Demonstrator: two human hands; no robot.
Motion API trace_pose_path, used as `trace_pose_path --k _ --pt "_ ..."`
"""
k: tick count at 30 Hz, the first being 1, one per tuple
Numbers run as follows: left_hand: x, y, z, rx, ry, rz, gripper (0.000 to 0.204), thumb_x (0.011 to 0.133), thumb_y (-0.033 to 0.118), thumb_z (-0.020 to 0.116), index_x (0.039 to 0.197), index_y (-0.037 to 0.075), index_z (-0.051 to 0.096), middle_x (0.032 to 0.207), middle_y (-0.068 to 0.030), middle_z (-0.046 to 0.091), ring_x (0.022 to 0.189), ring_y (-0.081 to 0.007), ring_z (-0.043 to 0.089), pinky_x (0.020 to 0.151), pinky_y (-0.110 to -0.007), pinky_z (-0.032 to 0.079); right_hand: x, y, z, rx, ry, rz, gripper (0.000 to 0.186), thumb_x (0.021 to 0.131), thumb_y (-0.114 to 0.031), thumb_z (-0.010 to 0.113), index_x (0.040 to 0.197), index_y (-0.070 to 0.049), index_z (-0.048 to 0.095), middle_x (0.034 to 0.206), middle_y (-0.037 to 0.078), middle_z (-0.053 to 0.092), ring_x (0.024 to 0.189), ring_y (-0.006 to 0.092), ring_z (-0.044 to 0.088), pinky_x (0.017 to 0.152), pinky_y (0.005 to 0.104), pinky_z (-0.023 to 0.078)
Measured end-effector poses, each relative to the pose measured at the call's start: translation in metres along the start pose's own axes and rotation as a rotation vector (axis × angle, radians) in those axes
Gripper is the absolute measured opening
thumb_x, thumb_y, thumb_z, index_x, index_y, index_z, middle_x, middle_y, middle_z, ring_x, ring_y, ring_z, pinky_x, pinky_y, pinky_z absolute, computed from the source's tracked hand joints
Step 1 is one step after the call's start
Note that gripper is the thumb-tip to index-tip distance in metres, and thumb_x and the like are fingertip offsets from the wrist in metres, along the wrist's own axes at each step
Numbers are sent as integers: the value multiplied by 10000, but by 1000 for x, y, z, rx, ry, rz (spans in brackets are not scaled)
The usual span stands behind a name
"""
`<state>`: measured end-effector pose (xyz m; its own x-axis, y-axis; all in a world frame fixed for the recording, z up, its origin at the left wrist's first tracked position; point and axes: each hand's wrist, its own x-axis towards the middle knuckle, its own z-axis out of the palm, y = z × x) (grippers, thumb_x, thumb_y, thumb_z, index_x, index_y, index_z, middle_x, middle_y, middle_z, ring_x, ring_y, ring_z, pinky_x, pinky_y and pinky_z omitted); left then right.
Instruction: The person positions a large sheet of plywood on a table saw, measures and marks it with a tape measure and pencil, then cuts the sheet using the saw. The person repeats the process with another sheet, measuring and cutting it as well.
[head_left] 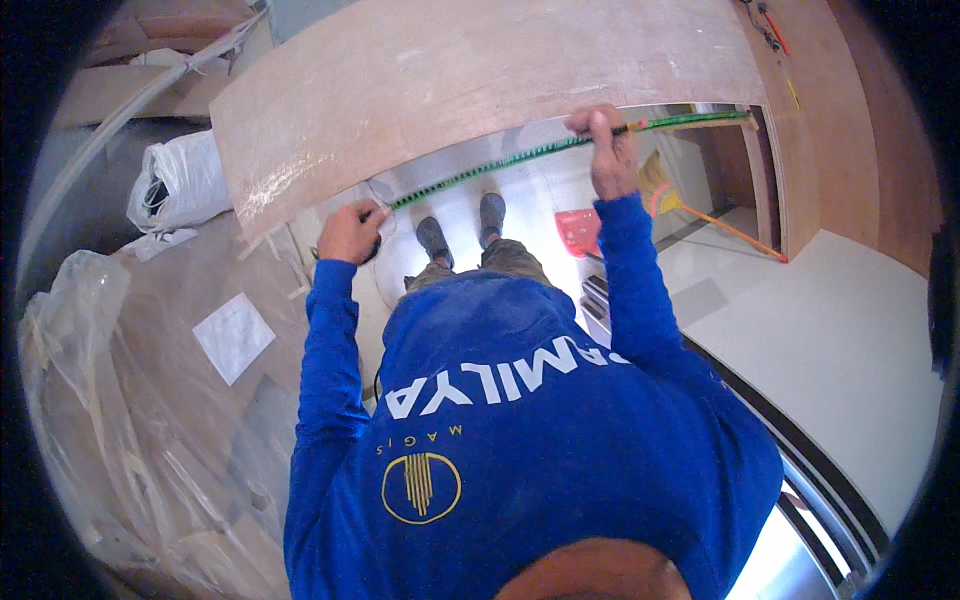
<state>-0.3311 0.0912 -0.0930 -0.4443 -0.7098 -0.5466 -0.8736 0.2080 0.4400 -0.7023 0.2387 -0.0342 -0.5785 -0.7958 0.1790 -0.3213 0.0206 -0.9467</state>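
A long green measuring tape (490,167) is stretched along the near edge of a plywood sheet (480,60). At its left end, my left hand (350,232) is closed with thumb and fingertips pinching the tape. Something dark shows under that palm, too small to make out. Farther right, my right hand (612,150) grips the tape between thumb and bent fingers. Beyond that hand the tape runs on to the sheet's right corner. A small dark and orange bit shows beside the right fingers, and I cannot tell what it is.
Plastic film (130,400) covers boards at the left, with a white paper sheet (233,338) on it. A white plastic bundle (180,183) stands behind. A red dustpan (577,232) and an orange-handled broom (725,228) are by my right arm. A wooden panel (830,120) rises at the right.
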Motion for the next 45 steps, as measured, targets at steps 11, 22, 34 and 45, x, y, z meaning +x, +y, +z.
trace_pose_path --k 11,22,34,45 --pt "-7 71 107 -428 -535 174 299 836 284 727 1011 44 756 888 -107 735 807 -224 656 774 -360 521 -66 40 -183 -708 523 218 123 968 -121 601 1041 -50 669 844 125 708 756 222 697 697 369 546" --pt "73 294 170 -231 -544 415 614 821 199 732 1375 19 539 962 -136 709 853 -212 666 775 -365 539 -86 94 -283 -793 439 42 109 870 -86 686 968 -37 682 921 170 652 869 353 651 751 430 528" --pt "122 494 173 -644 -834 509 1178 734 -25 784 1611 35 0 960 -136 628 829 -216 640 759 -345 551 -67 114 -373 -508 1242 318 181 1004 -205 597 959 -29 584 800 47 552 724 153 539 656 326 451" --pt "111 688 106 -439 -674 858 1192 695 43 810 1624 59 63 1217 -217 498 971 -257 578 784 -361 542 -45 98 -538 19 1665 127 214 1044 -246 527 887 -110 577 766 -37 533 674 54 470 590 225 379"
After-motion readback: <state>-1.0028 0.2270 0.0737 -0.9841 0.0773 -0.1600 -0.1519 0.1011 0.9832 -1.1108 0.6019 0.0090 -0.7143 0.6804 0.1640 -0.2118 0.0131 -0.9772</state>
